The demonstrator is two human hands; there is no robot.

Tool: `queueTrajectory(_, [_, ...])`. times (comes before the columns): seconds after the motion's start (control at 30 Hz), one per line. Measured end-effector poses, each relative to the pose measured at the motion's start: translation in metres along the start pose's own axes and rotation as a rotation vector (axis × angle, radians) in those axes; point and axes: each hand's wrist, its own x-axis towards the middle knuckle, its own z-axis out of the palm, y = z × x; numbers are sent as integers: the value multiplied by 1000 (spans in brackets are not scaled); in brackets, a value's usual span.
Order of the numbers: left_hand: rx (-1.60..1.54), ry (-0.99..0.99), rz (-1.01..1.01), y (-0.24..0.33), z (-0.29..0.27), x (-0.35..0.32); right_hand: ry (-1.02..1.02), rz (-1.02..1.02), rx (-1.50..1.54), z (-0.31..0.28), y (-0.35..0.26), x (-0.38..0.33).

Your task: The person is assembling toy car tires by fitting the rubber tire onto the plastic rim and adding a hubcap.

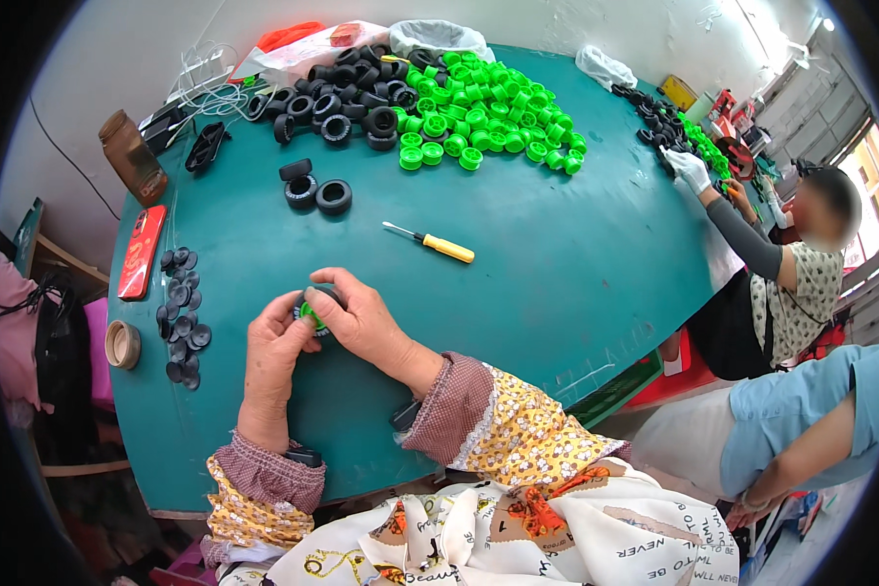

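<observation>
Both hands, left hand (275,344) and right hand (361,317), pinched a small wheel (314,311) over the green table (576,264). A screwdriver (430,241) lay beyond; black discs (181,317) sat left, tyres (337,93) and green hubs (483,112) far back.

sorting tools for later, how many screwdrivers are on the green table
1. A yellow-handled screwdriver lies alone on the green table, beyond the left hand and right hand. Others may be hidden under the piles of black tyres and green hubs.

Small black tyre (314,311) with green hub, held just above green table (576,254)
</observation>
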Motion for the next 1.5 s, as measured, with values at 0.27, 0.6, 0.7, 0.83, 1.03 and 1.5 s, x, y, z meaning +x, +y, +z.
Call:
queueTrajectory(0.27, [-27,49,1,-7,-1,1,-3,-91,-98,0,1,-3])
queueTrajectory(0.6, [-52,-45,18,-4,-1,1,-27,-79,-41,1,3,2])
queueTrajectory(0.7, [-35,34,101,-6,-1,4,-64,-48,79,0,7,4])
queueTrajectory(0.83, [-78,64,155,-14,-2,5,-19,-134,-65,1,-3,-1])
queueTrajectory(1.03, [-33,64,179,-13,3,3,-86,-42,-66,-5,3,-4])
queueTrajectory(1.5, [89,3,-16,3,0,-3,-31,-117,-18,0,0,-1])
